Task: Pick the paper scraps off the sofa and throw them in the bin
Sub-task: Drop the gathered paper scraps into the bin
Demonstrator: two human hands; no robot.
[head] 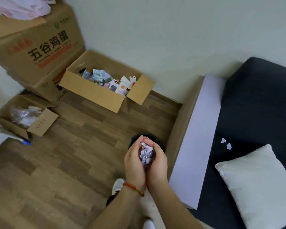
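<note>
Together, the left hand and the right hand are cupping a bunch of crumpled white paper scraps between their palms, fingers curled inward around the bunch and fingertips nearly meeting at the far end. Both hands are hovering directly over a round black bin standing on the brown wood-plank floor, so that only the bin's dark rim is showing beyond and beside the fingers. A red beaded bracelet is sitting on the left wrist.

Just to the right of the hands, the pale lilac padded armrest of the dark navy fabric sofa is running away from the camera. Farther right, on the sofa seat, a few small white paper bits are lying loose, near a light grey square cushion.

Beyond the hands and to their left, an open brown cardboard box of mixed packets is resting on the floor against the wall. Farther left, a smaller open cardboard box with clear plastic bags is sitting below a large printed cardboard carton.
</note>
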